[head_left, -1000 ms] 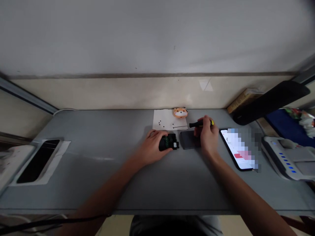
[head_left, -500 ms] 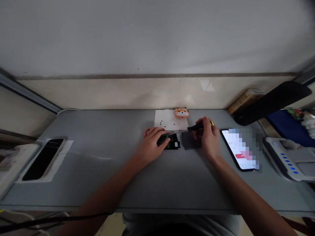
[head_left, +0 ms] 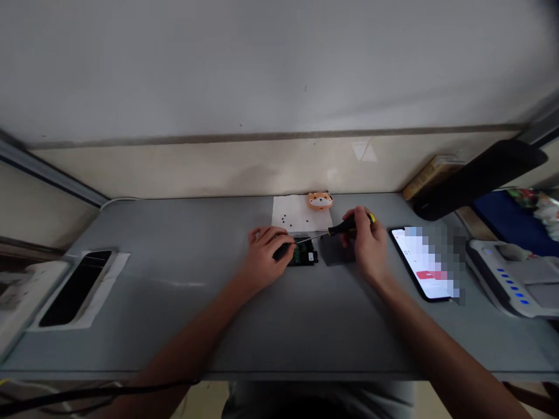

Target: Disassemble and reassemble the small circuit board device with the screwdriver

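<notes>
Near the middle of the desk lies a small black device (head_left: 308, 255) with a green circuit board exposed. My left hand (head_left: 267, 256) is closed around its left end, so that part is hidden. My right hand (head_left: 369, 247) grips a screwdriver (head_left: 338, 228) with a black and yellow handle. Its thin shaft slants down left, and the tip is at the device's upper edge; exact contact cannot be made out. A flat dark cover-like piece (head_left: 334, 251) lies right of the device, partly under my right hand. Several tiny dark screws rest on a white paper (head_left: 301, 220) behind.
An orange animal-faced case (head_left: 320, 201) sits on the paper. To the right are a lit phone (head_left: 419, 265), a power strip (head_left: 506, 279) with blue lights, and a black cylinder (head_left: 476, 180) leaning over a box (head_left: 430, 174). A dark phone (head_left: 78, 288) lies at left.
The whole view has shifted slightly. My left hand has moved a little left on the device, showing more green board. The screwdriver stays at the device's upper edge.
</notes>
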{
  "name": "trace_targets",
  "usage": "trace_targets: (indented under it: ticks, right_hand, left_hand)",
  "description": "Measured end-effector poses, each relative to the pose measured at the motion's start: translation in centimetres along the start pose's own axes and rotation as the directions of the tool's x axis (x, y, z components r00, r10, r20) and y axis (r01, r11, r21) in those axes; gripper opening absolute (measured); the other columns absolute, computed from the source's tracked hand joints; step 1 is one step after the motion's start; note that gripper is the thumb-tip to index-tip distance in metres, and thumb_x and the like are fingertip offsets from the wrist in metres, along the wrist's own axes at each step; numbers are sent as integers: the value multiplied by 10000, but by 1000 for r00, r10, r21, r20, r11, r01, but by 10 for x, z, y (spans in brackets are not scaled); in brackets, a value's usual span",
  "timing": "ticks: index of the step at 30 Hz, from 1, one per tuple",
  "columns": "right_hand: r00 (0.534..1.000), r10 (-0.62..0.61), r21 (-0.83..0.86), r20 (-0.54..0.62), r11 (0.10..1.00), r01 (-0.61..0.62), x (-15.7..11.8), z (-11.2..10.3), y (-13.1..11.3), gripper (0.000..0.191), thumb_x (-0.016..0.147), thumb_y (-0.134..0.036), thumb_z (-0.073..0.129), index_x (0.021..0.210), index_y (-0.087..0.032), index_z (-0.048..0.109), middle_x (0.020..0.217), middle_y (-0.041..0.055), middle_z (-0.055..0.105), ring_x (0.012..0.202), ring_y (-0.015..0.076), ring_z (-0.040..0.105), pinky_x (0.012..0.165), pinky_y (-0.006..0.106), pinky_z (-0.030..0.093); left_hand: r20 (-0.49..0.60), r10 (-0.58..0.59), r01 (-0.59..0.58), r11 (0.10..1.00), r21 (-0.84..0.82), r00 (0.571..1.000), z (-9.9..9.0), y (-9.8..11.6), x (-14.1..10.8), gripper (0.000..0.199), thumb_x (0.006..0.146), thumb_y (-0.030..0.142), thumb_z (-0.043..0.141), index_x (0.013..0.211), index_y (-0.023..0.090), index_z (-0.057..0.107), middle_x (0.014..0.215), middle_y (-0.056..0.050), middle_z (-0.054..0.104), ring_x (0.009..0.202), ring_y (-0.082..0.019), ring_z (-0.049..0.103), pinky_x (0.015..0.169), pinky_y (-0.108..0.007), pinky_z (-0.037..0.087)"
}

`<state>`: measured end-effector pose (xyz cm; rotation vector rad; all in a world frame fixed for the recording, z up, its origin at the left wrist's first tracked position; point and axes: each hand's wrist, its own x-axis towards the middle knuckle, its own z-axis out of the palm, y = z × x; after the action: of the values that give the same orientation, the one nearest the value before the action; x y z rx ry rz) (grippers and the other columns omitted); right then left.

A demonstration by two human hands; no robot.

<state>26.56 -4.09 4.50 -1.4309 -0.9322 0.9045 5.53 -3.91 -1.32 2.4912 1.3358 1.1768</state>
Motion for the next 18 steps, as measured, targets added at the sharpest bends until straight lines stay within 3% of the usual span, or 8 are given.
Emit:
trace_targets:
  ticks: [6,18]
  right_hand:
    - [1000,-20,-25,13,999,21,0,-3,1,532,819,-765,556,749,-238,550,566,-44,497,446,126,504,407,254,372]
    - [999,-46,14,17,999,46,-1,-1,-1,555,786,-786,578,714,-237,536,573,-41,500,438,115,491,399,246,370]
  left_hand:
    - [-4,11,-11,1000,3,1000,-1,1,-1,94,985,277,624,955,234,702,971,-22,737,924,-192,681,987,-404,383]
    - [-84,121,-119,992,30,989,-2,-1,1,175,1020,268,612,885,241,721,912,3,733,843,-161,680,943,-387,379]
